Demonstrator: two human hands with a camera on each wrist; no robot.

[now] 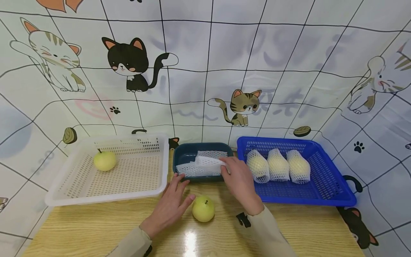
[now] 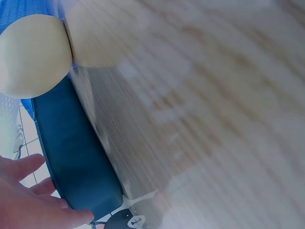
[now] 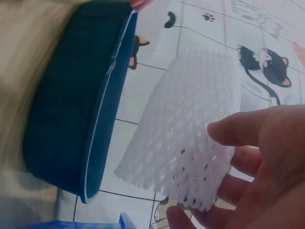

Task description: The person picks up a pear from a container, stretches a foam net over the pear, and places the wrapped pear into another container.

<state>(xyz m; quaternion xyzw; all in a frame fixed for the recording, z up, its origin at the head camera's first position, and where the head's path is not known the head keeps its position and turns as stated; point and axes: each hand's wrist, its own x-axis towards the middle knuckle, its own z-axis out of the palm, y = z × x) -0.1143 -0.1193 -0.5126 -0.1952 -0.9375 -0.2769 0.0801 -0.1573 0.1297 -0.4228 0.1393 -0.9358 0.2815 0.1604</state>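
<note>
My right hand (image 1: 238, 178) pinches a white foam net sleeve (image 3: 186, 129) between thumb and fingers, lifted over the dark teal bin (image 1: 202, 180). Other flat foam net sleeves (image 1: 187, 170) lie inside that bin. My left hand (image 1: 171, 201) has its fingers spread, fingertips right at the bin's front left rim. Between the two hands, on the table, sits a round yellow-green pear (image 1: 203, 209) with its stem up. The left wrist view shows the same pear (image 2: 35, 56) beside the bin's outer wall (image 2: 76, 148).
A white plastic basket (image 1: 135, 194) stands on the left with one pear (image 1: 105, 160) in it. On the right, a blue basket (image 1: 327, 192) contains three pears in foam nets (image 1: 278, 166). Behind the wooden table (image 1: 106, 221) hangs a cat-print sheet (image 1: 192, 82).
</note>
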